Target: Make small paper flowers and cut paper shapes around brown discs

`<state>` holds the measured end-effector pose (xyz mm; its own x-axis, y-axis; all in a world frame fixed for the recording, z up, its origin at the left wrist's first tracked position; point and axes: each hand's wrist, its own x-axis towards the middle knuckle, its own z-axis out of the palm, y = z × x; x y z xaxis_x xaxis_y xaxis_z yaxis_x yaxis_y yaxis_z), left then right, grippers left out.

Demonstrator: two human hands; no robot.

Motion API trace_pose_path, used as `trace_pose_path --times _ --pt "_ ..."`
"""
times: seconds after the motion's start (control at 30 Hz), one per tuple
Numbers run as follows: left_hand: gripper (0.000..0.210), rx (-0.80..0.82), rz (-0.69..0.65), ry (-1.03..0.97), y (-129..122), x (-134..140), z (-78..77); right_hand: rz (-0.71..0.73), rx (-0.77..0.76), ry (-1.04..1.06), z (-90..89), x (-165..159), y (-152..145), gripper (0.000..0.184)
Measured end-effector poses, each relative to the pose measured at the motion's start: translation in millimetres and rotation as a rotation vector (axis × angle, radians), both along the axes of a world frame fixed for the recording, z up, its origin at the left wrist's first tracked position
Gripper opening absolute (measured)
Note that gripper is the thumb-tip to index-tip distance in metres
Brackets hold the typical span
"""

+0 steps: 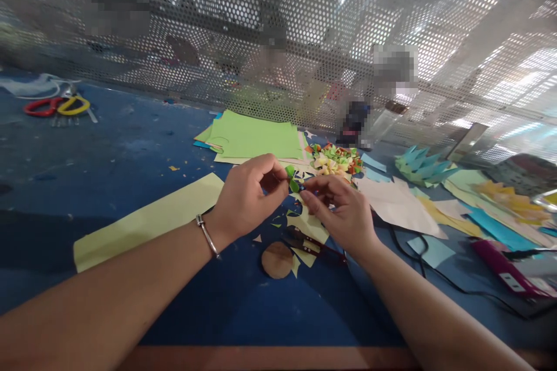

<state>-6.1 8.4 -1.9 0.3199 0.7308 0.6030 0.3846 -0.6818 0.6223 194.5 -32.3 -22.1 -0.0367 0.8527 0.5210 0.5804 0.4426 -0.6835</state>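
My left hand (250, 200), with a bracelet at its wrist, pinches a small green paper flower (293, 181) between thumb and fingers. Close on the other side, my right hand (343, 208) has its thumb and forefinger pinched together at the flower's right edge; whether they grip it or only touch it I cannot tell. Beneath the hands lie pale paper scraps (308, 226) and a pair of dark-handled scissors (311, 240). A round brown disc (277, 259) rests just in front of them. Behind is a heap of small folded paper flowers (335, 159) in green, cream and orange.
Green paper sheets (256, 133) are stacked at the back, a pale yellow strip (152, 220) lies left. Red and yellow-handled scissors (73, 105) sit far left. Right are a blue paper flower (424, 167), a black cable (470, 290) and a magenta power strip (505, 269). Perforated metal (195, 29) stands behind.
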Motion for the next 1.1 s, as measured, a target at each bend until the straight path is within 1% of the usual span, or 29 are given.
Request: trace_pose_path --times 0.13,0.23,0.37,0.43,0.5,0.57,0.63,0.67,0.7,0.8,0.87,0.93,1.0,1.1 --pt "0.006 0.06 -0.006 0.02 -1.9 2.3 -3.6 -0.003 -0.004 -0.058 -0.4 -1.6 -1.4 0.016" --pt "0.009 0.091 -0.034 0.055 -3.0 3.0 -5.4 0.003 -0.017 -0.08 -0.6 -1.4 -0.8 0.014" --pt "0.009 0.062 -0.071 0.071 -4.8 0.4 -3.2 -0.003 -0.011 -0.11 0.8 3.0 1.4 0.015" --pt "0.01 0.047 -0.051 0.063 -5.0 -2.3 -0.4 -0.03 0.0 -0.123 2.4 9.4 4.3 0.016" --pt "0.011 0.035 -0.017 0.044 -4.2 -5.5 2.7 -0.077 -0.03 -0.13 5.0 20.0 10.6 0.018" --pt "0.011 0.024 0.014 0.017 -2.5 -8.4 5.2 -0.135 -0.078 -0.112 8.6 35.2 22.0 0.022" --pt "0.011 0.021 0.046 -0.009 -0.3 -10.7 6.9 -0.249 -0.128 -0.139 12.6 54.3 39.2 0.025" --pt "0.012 0.023 0.061 -0.02 0.7 -11.6 7.3 -0.329 -0.15 -0.189 14.4 64.7 49.6 0.026" --pt "0.012 0.03 0.075 -0.029 1.8 -12.5 7.7 -0.378 -0.159 -0.205 15.6 75.2 60.8 0.026" --pt "0.013 0.063 0.12 -0.028 6.3 -15.9 8.7 -0.484 -0.174 -0.221 15.8 103.7 94.2 0.024" --pt "0.012 0.079 0.163 0.007 12.1 -20.5 9.8 -0.556 -0.204 -0.243 13.7 117.1 111.6 0.023" --pt "0.011 0.069 0.207 0.079 21.0 -28.1 11.2 -0.618 -0.238 -0.292 11.5 125.0 122.3 0.02" --pt "0.01 0.03 0.243 0.2 32.1 -38.7 12.7 -0.662 -0.25 -0.347 10.6 128.2 126.3 0.02" --pt "0.011 -0.03 0.298 0.436 48.4 -58.0 15.1 -0.688 -0.241 -0.397 12.7 125.9 122.0 0.023"
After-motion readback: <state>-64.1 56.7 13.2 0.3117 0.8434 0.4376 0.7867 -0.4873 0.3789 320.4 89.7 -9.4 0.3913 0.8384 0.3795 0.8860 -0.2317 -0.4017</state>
